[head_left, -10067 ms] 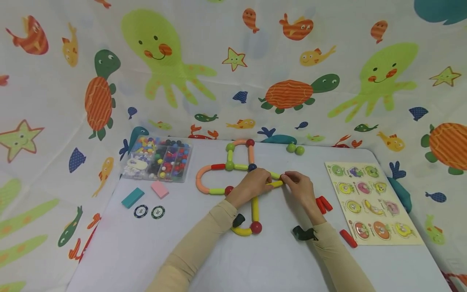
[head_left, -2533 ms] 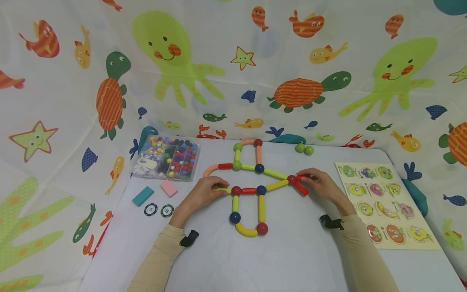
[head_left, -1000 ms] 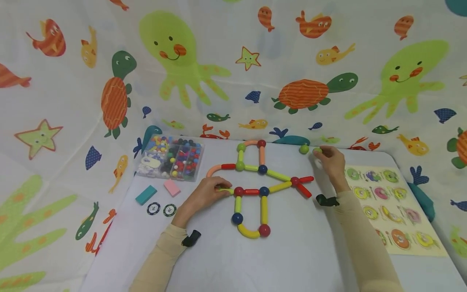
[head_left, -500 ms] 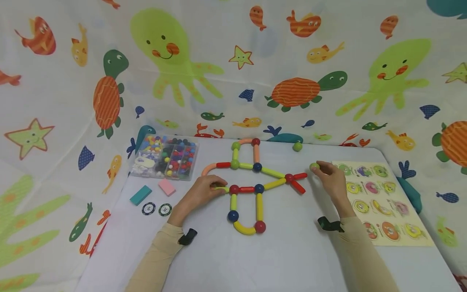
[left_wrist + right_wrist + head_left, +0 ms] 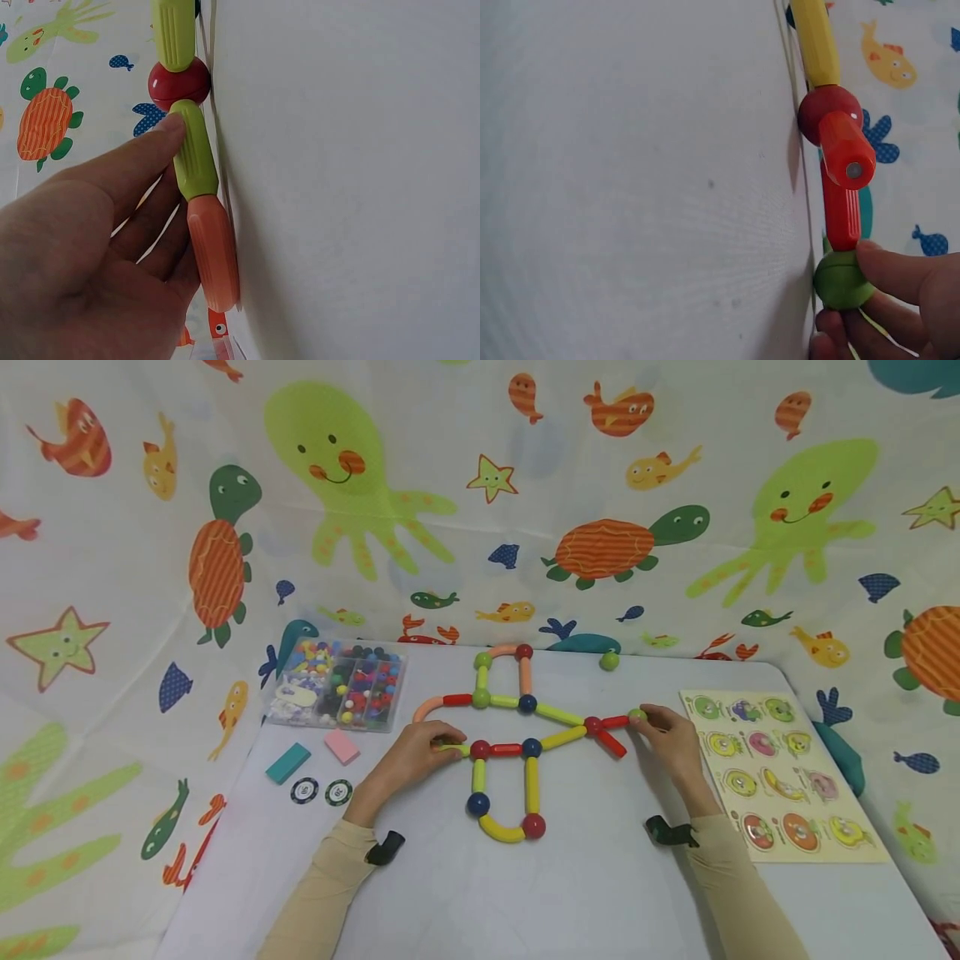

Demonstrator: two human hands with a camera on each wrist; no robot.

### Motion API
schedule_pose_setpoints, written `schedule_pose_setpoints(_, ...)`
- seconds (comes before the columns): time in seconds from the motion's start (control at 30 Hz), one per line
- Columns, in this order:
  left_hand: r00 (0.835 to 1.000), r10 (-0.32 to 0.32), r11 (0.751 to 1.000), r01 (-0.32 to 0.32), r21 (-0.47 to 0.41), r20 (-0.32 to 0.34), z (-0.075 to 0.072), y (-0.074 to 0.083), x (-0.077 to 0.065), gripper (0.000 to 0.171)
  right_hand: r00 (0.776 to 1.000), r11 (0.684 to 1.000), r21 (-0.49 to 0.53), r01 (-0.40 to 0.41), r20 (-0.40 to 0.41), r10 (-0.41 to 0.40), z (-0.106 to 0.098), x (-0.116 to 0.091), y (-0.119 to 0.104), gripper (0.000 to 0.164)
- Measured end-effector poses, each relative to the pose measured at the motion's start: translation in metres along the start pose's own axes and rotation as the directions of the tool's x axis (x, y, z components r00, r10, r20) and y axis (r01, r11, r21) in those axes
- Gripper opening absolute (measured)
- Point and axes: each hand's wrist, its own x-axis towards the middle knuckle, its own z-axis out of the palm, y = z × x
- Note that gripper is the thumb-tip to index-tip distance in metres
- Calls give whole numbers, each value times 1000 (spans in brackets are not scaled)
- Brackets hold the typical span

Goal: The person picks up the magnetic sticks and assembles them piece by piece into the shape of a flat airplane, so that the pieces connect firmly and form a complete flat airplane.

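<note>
A figure of magnetic rods and balls lies flat on the white table. My right hand (image 5: 670, 745) pinches a green ball (image 5: 843, 280), which touches the end of the upper red rod (image 5: 617, 722). A second red rod (image 5: 847, 154) forks off the same red ball (image 5: 592, 726), its far end bare. On the left, my left hand (image 5: 415, 766) pinches a light green rod (image 5: 196, 150) between thumb and fingers. That rod joins a red ball (image 5: 180, 82) at one end and a curved orange rod (image 5: 213, 253) at the other.
A loose green ball (image 5: 610, 662) sits at the table's back. A compartment box of beads (image 5: 395, 714) stands back left. Near it lie a teal block (image 5: 288, 763), a pink block (image 5: 342, 747) and two chips (image 5: 338, 792). A fruit puzzle board (image 5: 776, 777) lies at right.
My right hand left the red rods, took one of the two green balls from the back and brought it forward to the upper red rod's end. My left hand has stayed on its rod.
</note>
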Motion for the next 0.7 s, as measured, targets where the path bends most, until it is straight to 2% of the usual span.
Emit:
schedule_pose_setpoints(0.37, 1000, 5, 1000, -5, -1, -4, 0, -1, 0, 26, 999, 1000, -5, -5, 37, 5, -2, 0, -2, 52)
schedule_pose_setpoints(0.47, 1000, 2, 1000, -2, -4, -2, -1, 0, 1, 26, 998, 1000, 7, -30, 63, 29, -7, 3, -5, 56)
schedule_pose_setpoints(0.6, 1000, 4, 1000, -4, -1, 0, 0, 0, 1, 27, 998, 998, 45, -52, 41, 50, -17, 11, -17, 61)
schedule_pose_setpoints(0.7, 1000, -2, 1000, 2, -1, -1, 0, 1, 0, 27, 1000, 997, 76, -28, -11, 29, -26, 23, -33, 63)
